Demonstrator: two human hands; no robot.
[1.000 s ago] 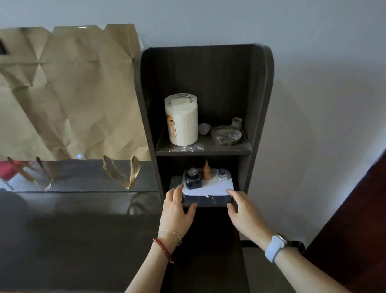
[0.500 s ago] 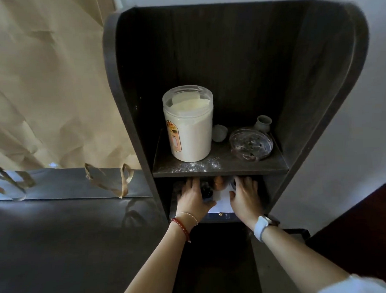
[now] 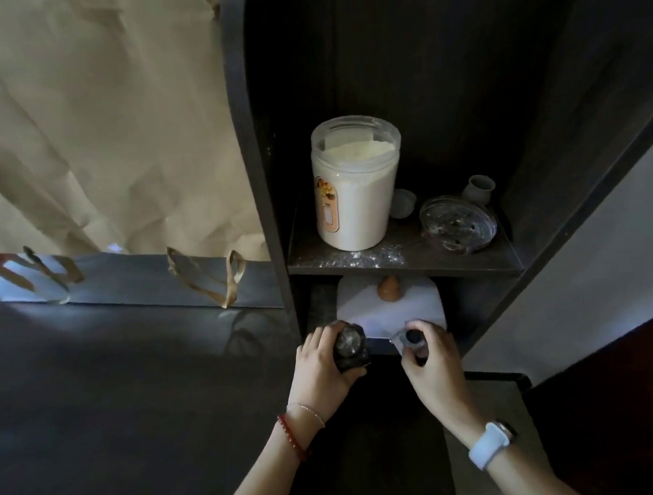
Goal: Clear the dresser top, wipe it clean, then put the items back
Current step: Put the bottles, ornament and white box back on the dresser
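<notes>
While both hands worked at the mouth of the lower shelf compartment, the holdings stood as follows.

Left hand point(image 3: 324, 363): fingers curled round a dark faceted bottle point(image 3: 350, 345), upright, cap facing the camera, held just in front of the compartment's front edge.

Right hand point(image 3: 431, 358): fingertips pinching a small clear bottle with a dark cap point(image 3: 411, 339), likewise at the front edge, just right of the dark bottle. Motion blur left its exact shape uncertain.

White sheet point(image 3: 389, 310): lying flat on the lower shelf, its near edge touching or just behind the two held bottles.

Small brown teardrop-shaped piece point(image 3: 388, 289): standing upright near the back of the white sheet, directly beyond the gap between the two hands, about equally near to each. Probably the next item to clear, though both hands were occupied and one would first need to set its bottle down.

Upper shelf point(image 3: 400, 261): dusted with white powder along the front. It carried a tall white-filled jar point(image 3: 356, 186) at left, a small pale cup point(image 3: 403, 203) beside it, a glass dish point(image 3: 458, 223) at right, and a small grey pot point(image 3: 479, 189) behind the dish.

Dark worktop point(image 3: 136, 386): extending left of the shelf unit, with crumpled brown paper point(image 3: 106, 126) behind it.

Judged stage: clearing under way, wiping not yet begun.
</notes>
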